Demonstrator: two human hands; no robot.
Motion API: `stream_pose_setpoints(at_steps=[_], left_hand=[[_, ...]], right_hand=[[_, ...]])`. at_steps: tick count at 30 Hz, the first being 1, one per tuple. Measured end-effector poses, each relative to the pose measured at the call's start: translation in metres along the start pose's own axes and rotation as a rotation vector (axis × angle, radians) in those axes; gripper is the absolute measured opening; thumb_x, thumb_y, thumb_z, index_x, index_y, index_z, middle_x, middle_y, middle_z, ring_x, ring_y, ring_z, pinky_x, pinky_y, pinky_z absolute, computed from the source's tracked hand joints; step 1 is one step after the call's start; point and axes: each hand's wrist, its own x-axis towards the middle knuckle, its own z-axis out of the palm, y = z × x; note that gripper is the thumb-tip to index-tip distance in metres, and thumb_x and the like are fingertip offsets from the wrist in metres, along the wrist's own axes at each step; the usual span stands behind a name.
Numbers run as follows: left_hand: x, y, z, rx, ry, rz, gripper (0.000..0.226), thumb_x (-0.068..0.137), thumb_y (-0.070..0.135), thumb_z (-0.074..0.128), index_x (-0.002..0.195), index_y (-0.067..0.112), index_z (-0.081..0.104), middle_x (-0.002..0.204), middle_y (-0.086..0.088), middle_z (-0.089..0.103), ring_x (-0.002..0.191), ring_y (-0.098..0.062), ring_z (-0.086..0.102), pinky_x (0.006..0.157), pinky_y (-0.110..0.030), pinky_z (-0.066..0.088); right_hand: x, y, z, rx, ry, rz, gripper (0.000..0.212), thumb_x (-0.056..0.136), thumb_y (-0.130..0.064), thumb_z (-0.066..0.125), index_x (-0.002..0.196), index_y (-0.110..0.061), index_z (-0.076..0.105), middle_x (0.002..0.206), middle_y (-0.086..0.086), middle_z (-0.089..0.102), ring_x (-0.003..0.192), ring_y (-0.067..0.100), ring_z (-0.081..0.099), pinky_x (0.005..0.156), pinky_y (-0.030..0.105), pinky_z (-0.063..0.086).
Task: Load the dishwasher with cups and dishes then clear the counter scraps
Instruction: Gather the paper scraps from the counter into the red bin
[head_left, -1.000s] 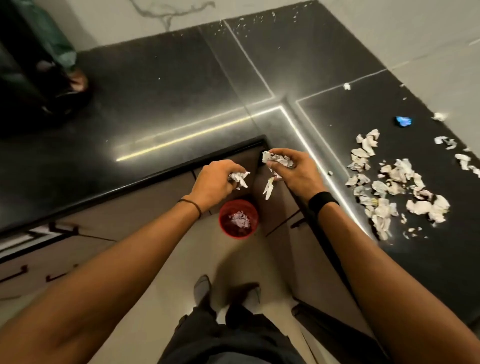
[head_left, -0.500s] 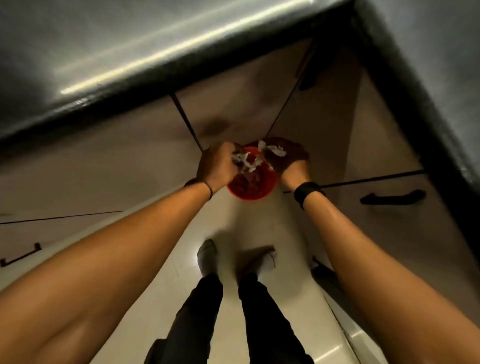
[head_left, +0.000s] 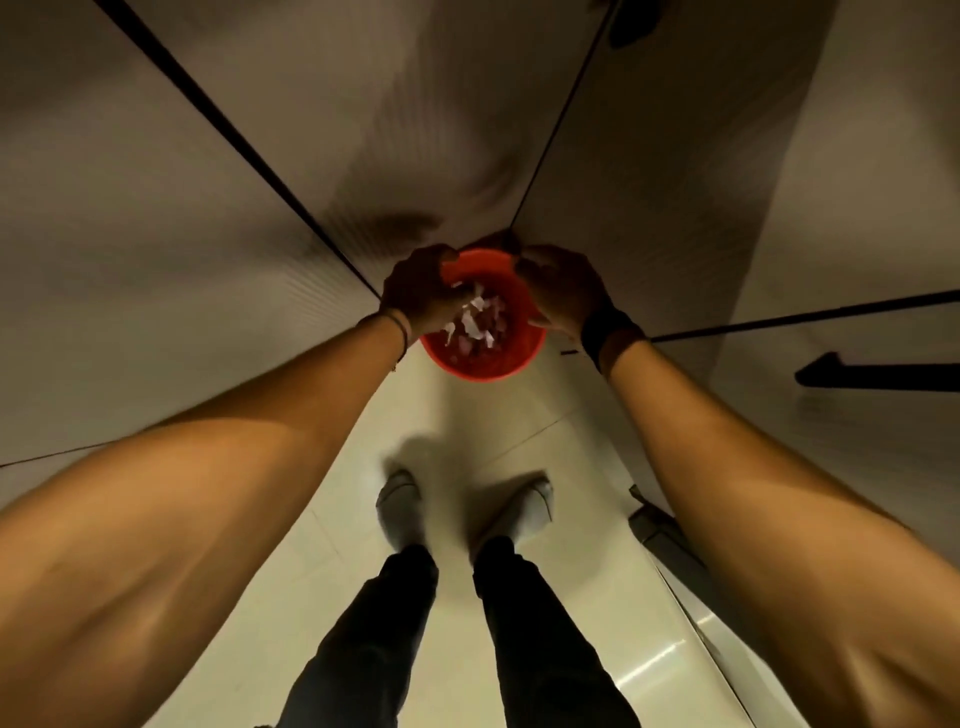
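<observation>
A red bin (head_left: 483, 370) stands on the floor in the cabinet corner, and both my hands hang over its mouth. My left hand (head_left: 422, 292) is over the left rim, its fingers curled around white paper scraps (head_left: 471, 321). Some of these scraps trail down from the fingertips into the bin. My right hand (head_left: 563, 291) is over the right rim with its fingers spread downward, and no scrap shows in it. More scraps lie inside the bin. The counter and its scraps are out of view.
Beige cabinet fronts (head_left: 218, 249) close in on the left and back, and another with a black handle (head_left: 878, 375) stands on the right. My two feet (head_left: 400, 506) stand on the pale tiled floor just short of the bin. A dark object (head_left: 660, 530) lies by the right cabinet base.
The view has tipped down from the counter to the floor. Both hands have dropped from counter height to the bin's mouth. My right hand no longer shows scraps, and pieces fall from the left.
</observation>
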Motion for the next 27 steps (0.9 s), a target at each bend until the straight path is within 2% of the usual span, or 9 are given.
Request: stream_pose_setpoints(at_steps=[3, 5, 7, 9, 12, 15, 20, 23, 27], left_hand=[[-0.03, 0.025, -0.025, 0.013, -0.012, -0.012, 0.053, 0.085, 0.046, 0.069, 0.127, 0.015, 0.063, 0.132, -0.012, 0.062, 0.122, -0.033, 0.058, 0.101, -0.04, 0.047], [-0.056, 0.042, -0.043, -0.053, 0.019, 0.018, 0.053, 0.073, 0.055, 0.064, 0.119, 0.028, 0.064, 0.124, -0.008, 0.068, 0.114, -0.03, 0.065, 0.096, -0.043, 0.052], [-0.079, 0.054, -0.06, -0.043, 0.013, 0.029, 0.052, 0.071, 0.054, 0.062, 0.119, 0.034, 0.06, 0.117, 0.001, 0.071, 0.108, -0.025, 0.067, 0.091, -0.041, 0.056], [-0.116, 0.084, -0.084, -0.026, 0.004, 0.066, 0.051, 0.078, 0.051, 0.064, 0.126, 0.033, 0.06, 0.12, 0.004, 0.069, 0.11, -0.02, 0.066, 0.093, -0.038, 0.054], [-0.187, 0.142, -0.123, 0.02, 0.076, 0.17, 0.053, 0.087, 0.043, 0.07, 0.137, 0.027, 0.058, 0.127, 0.001, 0.068, 0.11, -0.017, 0.068, 0.098, -0.036, 0.053], [-0.239, 0.187, -0.15, 0.063, 0.099, 0.258, 0.054, 0.088, 0.041, 0.071, 0.14, 0.033, 0.055, 0.129, 0.005, 0.067, 0.106, -0.011, 0.069, 0.097, -0.036, 0.054], [-0.282, 0.249, -0.173, 0.142, 0.17, 0.427, 0.059, 0.085, 0.05, 0.07, 0.14, 0.041, 0.05, 0.128, 0.01, 0.066, 0.103, -0.006, 0.068, 0.093, -0.036, 0.056], [-0.285, 0.273, -0.175, 0.225, 0.197, 0.493, 0.064, 0.081, 0.064, 0.062, 0.14, 0.046, 0.045, 0.123, 0.013, 0.068, 0.101, -0.004, 0.068, 0.09, -0.036, 0.056], [-0.274, 0.301, -0.169, 0.268, 0.185, 0.566, 0.069, 0.074, 0.075, 0.053, 0.138, 0.051, 0.044, 0.115, 0.013, 0.07, 0.098, -0.004, 0.068, 0.088, -0.038, 0.057]], right_hand=[[-0.03, -0.017, -0.015, -0.026, -0.01, -0.027, 0.037, 0.097, -0.036, 0.056, 0.132, -0.025, 0.061, 0.135, 0.009, 0.06, 0.116, 0.033, 0.062, 0.093, 0.052, 0.054], [-0.06, -0.033, -0.029, -0.046, -0.016, -0.029, 0.035, 0.096, -0.032, 0.059, 0.13, -0.02, 0.064, 0.133, 0.01, 0.062, 0.117, 0.031, 0.061, 0.097, 0.046, 0.051], [-0.098, -0.051, -0.047, -0.001, -0.004, -0.023, 0.036, 0.089, -0.029, 0.064, 0.122, -0.015, 0.067, 0.121, 0.012, 0.069, 0.111, 0.031, 0.064, 0.094, 0.041, 0.053], [-0.137, -0.07, -0.066, 0.048, -0.005, -0.016, 0.04, 0.083, -0.035, 0.06, 0.116, -0.013, 0.068, 0.11, 0.013, 0.071, 0.104, 0.033, 0.067, 0.088, 0.043, 0.056], [-0.208, -0.1, -0.101, 0.09, 0.009, -0.109, 0.042, 0.088, -0.048, 0.062, 0.121, -0.022, 0.066, 0.117, 0.005, 0.069, 0.106, 0.024, 0.067, 0.089, 0.048, 0.057], [-0.272, -0.123, -0.137, 0.077, 0.04, -0.181, 0.058, 0.076, -0.067, 0.055, 0.125, -0.035, 0.062, 0.121, -0.002, 0.067, 0.108, 0.018, 0.066, 0.09, 0.047, 0.057], [-0.337, -0.138, -0.194, 0.107, 0.132, -0.309, 0.052, 0.084, -0.051, 0.068, 0.131, -0.03, 0.059, 0.125, 0.001, 0.064, 0.113, 0.014, 0.063, 0.093, 0.045, 0.056], [-0.352, -0.139, -0.221, 0.092, 0.183, -0.374, 0.053, 0.086, -0.045, 0.073, 0.133, -0.026, 0.059, 0.127, 0.001, 0.063, 0.117, 0.013, 0.061, 0.1, 0.035, 0.051], [-0.363, -0.126, -0.256, 0.101, 0.271, -0.422, 0.049, 0.087, -0.037, 0.073, 0.133, -0.025, 0.058, 0.127, 0.002, 0.063, 0.117, 0.011, 0.06, 0.096, 0.022, 0.047]])
